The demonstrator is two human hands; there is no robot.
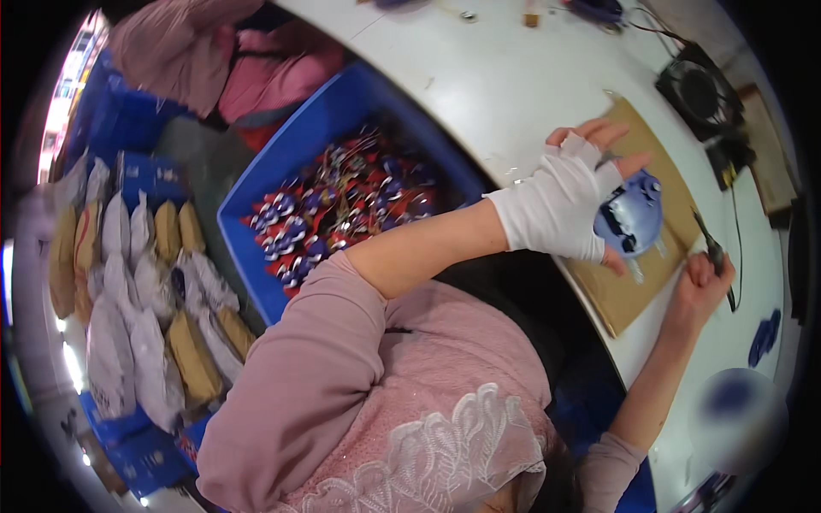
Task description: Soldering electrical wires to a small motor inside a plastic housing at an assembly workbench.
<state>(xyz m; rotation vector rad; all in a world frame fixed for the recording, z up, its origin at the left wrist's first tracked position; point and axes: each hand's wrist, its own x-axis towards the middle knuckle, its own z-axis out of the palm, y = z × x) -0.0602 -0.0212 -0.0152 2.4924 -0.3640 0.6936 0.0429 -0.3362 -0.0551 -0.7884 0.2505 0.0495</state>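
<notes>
My left hand [564, 201], wrapped in a white fingerless covering, reaches across the bench. Its thumb and a finger lie at opposite edges of a shiny blue rounded shell [637, 209], holding it, while the other fingers are spread. Dark parts and a pale strip show on the shell, partly hidden by the hand. Beneath it is a brown cardboard sheet [611, 299]. To the right, my right hand [705, 282] is closed round a slim dark tool [716, 250] with a thin pointed end, which is apart from the shell. A dark cable runs beside this hand.
Left of the white bench [505, 85] is a blue crate [235, 205] full of red, blue and silver pieces. A small black fan [701, 90] stands at the far right. Wrapped packages [128, 299] are stacked on the left. Another person [222, 60] sits at upper left.
</notes>
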